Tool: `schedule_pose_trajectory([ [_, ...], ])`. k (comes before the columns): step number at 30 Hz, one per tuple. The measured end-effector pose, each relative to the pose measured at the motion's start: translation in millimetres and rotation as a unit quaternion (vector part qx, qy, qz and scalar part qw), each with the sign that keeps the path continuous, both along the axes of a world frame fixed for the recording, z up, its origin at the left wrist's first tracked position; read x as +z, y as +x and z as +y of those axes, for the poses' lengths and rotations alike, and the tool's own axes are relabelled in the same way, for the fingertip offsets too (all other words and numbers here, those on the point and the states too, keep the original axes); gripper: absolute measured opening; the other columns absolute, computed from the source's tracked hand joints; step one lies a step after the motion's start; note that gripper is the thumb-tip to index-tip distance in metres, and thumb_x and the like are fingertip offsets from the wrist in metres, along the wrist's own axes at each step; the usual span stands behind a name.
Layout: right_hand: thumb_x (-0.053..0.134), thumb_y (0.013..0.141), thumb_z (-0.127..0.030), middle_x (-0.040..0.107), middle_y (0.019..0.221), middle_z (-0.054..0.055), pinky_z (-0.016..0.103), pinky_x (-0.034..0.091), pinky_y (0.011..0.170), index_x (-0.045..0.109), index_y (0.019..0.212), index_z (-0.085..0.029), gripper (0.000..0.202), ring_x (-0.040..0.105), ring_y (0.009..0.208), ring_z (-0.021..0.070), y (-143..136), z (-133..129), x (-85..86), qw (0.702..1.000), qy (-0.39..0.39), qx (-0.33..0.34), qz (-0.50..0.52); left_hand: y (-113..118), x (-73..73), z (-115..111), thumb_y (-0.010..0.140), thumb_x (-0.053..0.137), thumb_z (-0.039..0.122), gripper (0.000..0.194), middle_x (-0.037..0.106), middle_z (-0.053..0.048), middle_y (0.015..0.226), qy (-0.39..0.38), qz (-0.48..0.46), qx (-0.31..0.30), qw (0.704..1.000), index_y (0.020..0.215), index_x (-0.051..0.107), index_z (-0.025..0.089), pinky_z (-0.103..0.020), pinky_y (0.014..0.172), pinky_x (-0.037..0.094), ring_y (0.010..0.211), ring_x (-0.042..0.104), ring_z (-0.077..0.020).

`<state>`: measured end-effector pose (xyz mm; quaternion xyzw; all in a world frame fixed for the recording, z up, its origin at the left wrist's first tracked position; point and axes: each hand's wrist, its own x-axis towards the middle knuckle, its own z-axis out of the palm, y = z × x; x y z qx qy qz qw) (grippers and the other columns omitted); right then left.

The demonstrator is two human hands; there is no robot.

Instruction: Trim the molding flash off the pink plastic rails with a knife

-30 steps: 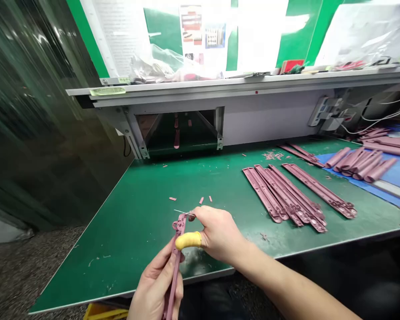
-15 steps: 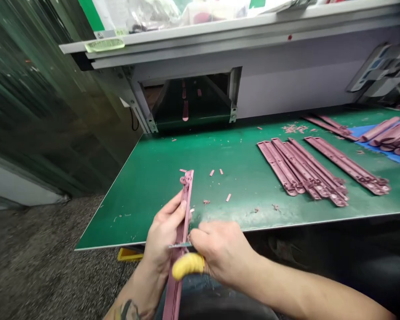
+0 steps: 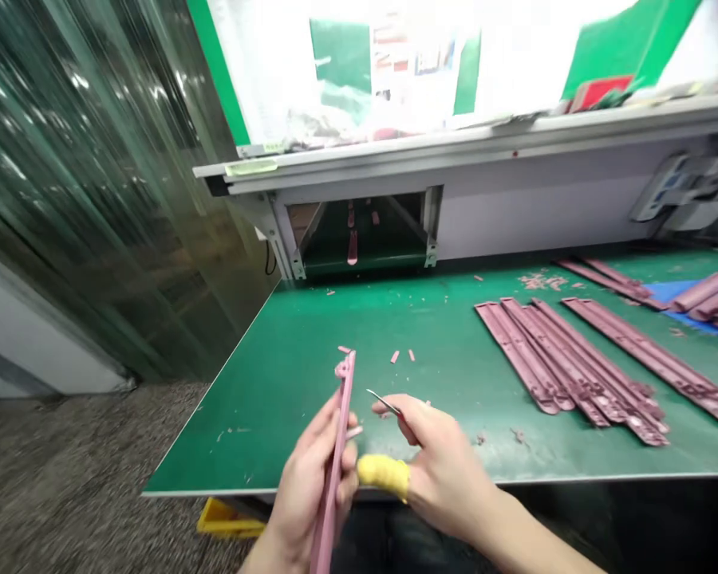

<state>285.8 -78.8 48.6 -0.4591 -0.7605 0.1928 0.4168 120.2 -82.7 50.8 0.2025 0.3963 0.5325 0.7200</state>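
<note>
A long pink plastic strip (image 3: 338, 454) is gripped in my left hand (image 3: 299, 482), its edge turned up and its far end over the green table. A small pale piece (image 3: 353, 433) sticks out beside the left fingers; whether it is attached I cannot tell. To the right, my right hand (image 3: 455, 470) is closed on a knife (image 3: 384, 402), whose thin blade points left, apart from the strip. The knife's handle is hidden in the fist. A yellow finger cover (image 3: 384, 474) wraps the right thumb, which is held out near the strip.
Several pink strips (image 3: 550, 351) lie at the right of the green table (image 3: 263, 399). Small offcuts (image 3: 542, 281) and scraps are scattered about. Behind is an opening with a dark chute (image 3: 388, 247). More pink parts (image 3: 709, 299) rest on a blue sheet. A yellow bin (image 3: 227, 518) is below.
The knife has come off the strip, moving right and away from me with my right hand. My left hand has turned the strip onto its edge. The view has tilted up.
</note>
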Motion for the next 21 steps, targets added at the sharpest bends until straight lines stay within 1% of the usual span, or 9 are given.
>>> schedule_pose_trajectory([
  [3, 0.060, 0.076, -0.066, 0.064, 0.081, 0.003, 0.026, 0.039, 0.059, 0.060, 0.104, -0.019, 0.054, 0.057, 0.067, 0.0175, -2.2, 15.9, 7.8, 0.998, 0.033, -0.048, -0.029, 1.8, -5.8, -16.4, 0.086, 0.062, 0.030, 0.037, 0.054, 0.003, 0.055, -0.010, -0.032, -0.056, 0.998, 0.122, 0.057, 0.026, -0.009, 0.029, 0.032, 0.029, 0.043, -0.0025],
  [5, 0.057, 0.076, -0.068, 0.066, 0.083, 0.004, 0.026, 0.040, 0.061, 0.061, 0.101, -0.020, 0.055, 0.061, 0.071, 0.0195, -4.4, 18.2, 8.2, 0.996, 0.040, -0.067, -0.048, 0.9, -6.8, -21.0, 0.081, 0.067, 0.035, 0.040, 0.053, 0.003, 0.051, -0.010, -0.053, -0.086, 0.995, 0.120, 0.059, 0.031, -0.008, 0.031, 0.030, 0.030, 0.044, -0.0029],
  [7, 0.053, 0.076, -0.072, 0.066, 0.081, 0.004, 0.026, 0.038, 0.058, 0.062, 0.098, -0.020, 0.057, 0.062, 0.070, 0.0200, -5.3, 16.6, 8.5, 0.993, 0.039, -0.083, -0.073, -0.6, -6.0, -22.4, 0.076, 0.072, 0.038, 0.041, 0.053, 0.003, 0.050, -0.020, -0.052, -0.102, 0.993, 0.116, 0.062, 0.035, -0.008, 0.031, 0.030, 0.030, 0.043, -0.0024],
  [10, 0.043, 0.078, -0.077, 0.063, 0.072, 0.002, 0.025, 0.030, 0.051, 0.061, 0.089, -0.021, 0.060, 0.058, 0.061, 0.0178, -5.1, 12.1, 9.1, 0.986, 0.045, -0.107, -0.118, -2.4, -4.6, -22.5, 0.074, 0.074, 0.039, 0.040, 0.053, 0.003, 0.049, -0.034, -0.040, -0.108, 0.993, 0.113, 0.065, 0.037, -0.009, 0.032, 0.031, 0.029, 0.041, -0.0020],
  [13, 0.034, 0.085, -0.073, 0.057, 0.063, 0.000, 0.026, 0.020, 0.048, 0.057, 0.074, -0.022, 0.058, 0.049, 0.051, 0.0144, -6.5, 7.1, 6.2, 0.977, 0.069, -0.124, -0.161, -2.7, -5.3, -23.6, 0.073, 0.075, 0.039, 0.042, 0.053, 0.003, 0.047, -0.029, -0.033, -0.107, 0.993, 0.113, 0.064, 0.038, -0.009, 0.031, 0.032, 0.029, 0.040, -0.0020],
  [15, 0.033, 0.090, -0.066, 0.054, 0.060, -0.001, 0.027, 0.016, 0.049, 0.053, 0.068, -0.021, 0.054, 0.045, 0.050, 0.0133, -8.5, 3.8, 3.3, 0.973, 0.087, -0.107, -0.188, -2.4, -6.7, -24.6, 0.072, 0.076, 0.040, 0.043, 0.054, 0.003, 0.046, -0.025, -0.027, -0.105, 0.994, 0.113, 0.064, 0.036, -0.009, 0.031, 0.032, 0.028, 0.041, -0.0026],
  [17, 0.036, 0.094, -0.058, 0.054, 0.059, -0.001, 0.028, 0.015, 0.049, 0.051, 0.065, -0.021, 0.049, 0.043, 0.050, 0.0124, -9.9, 0.8, 2.3, 0.974, 0.083, -0.065, -0.200, -2.7, -7.6, -24.0, 0.072, 0.076, 0.037, 0.046, 0.055, 0.004, 0.048, -0.019, -0.020, -0.094, 0.995, 0.116, 0.063, 0.031, -0.009, 0.030, 0.032, 0.028, 0.043, -0.0034],
  [19, 0.039, 0.095, -0.052, 0.053, 0.058, -0.002, 0.027, 0.019, 0.050, 0.054, 0.063, -0.020, 0.047, 0.043, 0.051, 0.0115, -8.9, -2.3, 4.4, 0.983, 0.053, -0.006, -0.176, -4.8, -6.1, -19.8, 0.077, 0.072, 0.032, 0.044, 0.062, 0.002, 0.062, -0.012, -0.018, -0.068, 0.997, 0.118, 0.059, 0.029, -0.011, 0.030, 0.037, 0.034, 0.050, -0.0054],
  [21, 0.039, 0.097, -0.047, 0.055, 0.063, -0.001, 0.024, 0.028, 0.054, 0.063, 0.075, -0.022, 0.041, 0.047, 0.057, 0.0116, -4.8, -6.7, 7.6, 0.992, -0.001, 0.058, -0.111, -9.9, -1.2, -11.1, 0.087, 0.058, 0.033, 0.028, 0.065, -0.001, 0.072, -0.019, -0.025, -0.069, 0.997, 0.114, 0.058, 0.024, -0.014, 0.032, 0.042, 0.039, 0.054, -0.0072],
])
